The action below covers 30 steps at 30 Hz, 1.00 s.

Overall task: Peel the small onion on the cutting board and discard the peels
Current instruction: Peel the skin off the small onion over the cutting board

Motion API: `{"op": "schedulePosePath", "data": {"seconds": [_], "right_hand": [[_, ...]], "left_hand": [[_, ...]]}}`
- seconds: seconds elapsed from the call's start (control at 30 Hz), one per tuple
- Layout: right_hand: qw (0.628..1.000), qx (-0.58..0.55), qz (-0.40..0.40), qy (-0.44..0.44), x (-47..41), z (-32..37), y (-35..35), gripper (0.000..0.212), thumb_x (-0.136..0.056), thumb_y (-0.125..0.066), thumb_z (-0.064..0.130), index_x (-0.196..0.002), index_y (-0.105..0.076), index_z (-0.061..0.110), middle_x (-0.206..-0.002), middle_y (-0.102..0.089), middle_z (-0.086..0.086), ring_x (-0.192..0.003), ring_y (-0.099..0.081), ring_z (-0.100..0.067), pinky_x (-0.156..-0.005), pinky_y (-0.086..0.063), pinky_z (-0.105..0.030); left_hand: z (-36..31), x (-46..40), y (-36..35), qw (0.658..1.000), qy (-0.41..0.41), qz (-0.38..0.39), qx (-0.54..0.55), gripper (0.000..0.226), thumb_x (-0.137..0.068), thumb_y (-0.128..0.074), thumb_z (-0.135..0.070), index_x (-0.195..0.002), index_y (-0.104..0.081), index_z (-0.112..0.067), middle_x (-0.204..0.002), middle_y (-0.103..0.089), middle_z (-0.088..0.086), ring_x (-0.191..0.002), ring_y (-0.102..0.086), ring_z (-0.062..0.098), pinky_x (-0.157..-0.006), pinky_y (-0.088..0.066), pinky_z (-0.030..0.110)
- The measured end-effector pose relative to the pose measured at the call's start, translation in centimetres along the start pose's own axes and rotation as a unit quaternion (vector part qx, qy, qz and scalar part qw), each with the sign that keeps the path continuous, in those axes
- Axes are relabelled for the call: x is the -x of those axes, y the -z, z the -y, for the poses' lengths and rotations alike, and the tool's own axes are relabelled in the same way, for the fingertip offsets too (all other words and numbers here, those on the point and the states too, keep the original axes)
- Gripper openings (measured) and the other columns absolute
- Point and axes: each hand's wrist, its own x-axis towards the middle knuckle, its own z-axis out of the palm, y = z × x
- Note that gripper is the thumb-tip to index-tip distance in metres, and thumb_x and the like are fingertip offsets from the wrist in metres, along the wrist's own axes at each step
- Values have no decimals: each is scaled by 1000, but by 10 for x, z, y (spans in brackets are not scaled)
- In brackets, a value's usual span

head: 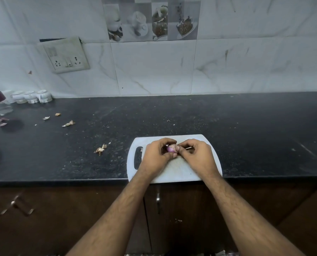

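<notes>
Both forearms reach in over the near edge of the cutting board [174,172], where the left hand [156,156] is curled closed around the small onion [171,148], held just above the board's middle with purple flesh showing. Touching the onion's right side, the right hand [196,154] has thumb and fingertips pinched together, apparently on skin, though what they grip is too small to confirm. Judged mid-peel; next, strip the remaining skin and clear the loose peels [100,149] lying on the counter left of the board.
</notes>
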Motion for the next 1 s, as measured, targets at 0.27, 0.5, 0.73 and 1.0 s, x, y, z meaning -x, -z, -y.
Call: {"op": "schedulePosePath", "data": {"seconds": [0.27,0.5,0.73,1.0], "right_hand": [[1000,9,-13,13,3,2,0,11,-87,-78,30,-96,-81,25,-90,-76,13,-83,-73,-3,-80,-60,-28],[1000,8,-11,2,2,1,1,8,-86,-80,26,-94,-83,25,-86,-77,12,-82,-72,-3,-80,-59,-28],[999,32,-13,1,5,6,-3,16,-88,-78,31,-98,-81,18,-90,-76,9,-79,-71,-5,-75,-58,-23],[996,88,-21,-21,5,6,-8,9,-89,-76,26,-89,-76,17,-84,-73,8,-77,-68,-4,-68,-51,-17]], "left_hand": [[-4,4,0,1000,-7,2,30,57,-84,-80,0,-129,-52,-23,-119,-76,-3,-107,-73,9,-97,-55,21],[-9,5,2,999,14,-7,41,62,-81,-84,0,-119,-42,-25,-121,-77,2,-101,-76,10,-89,-57,17],[-8,6,3,999,7,-16,45,57,-78,-87,0,-104,-46,-28,-117,-79,2,-99,-77,9,-88,-57,17],[-9,6,1,998,4,-12,54,49,-81,-85,-1,-100,-47,-26,-116,-80,2,-99,-76,4,-84,-56,15]]}}
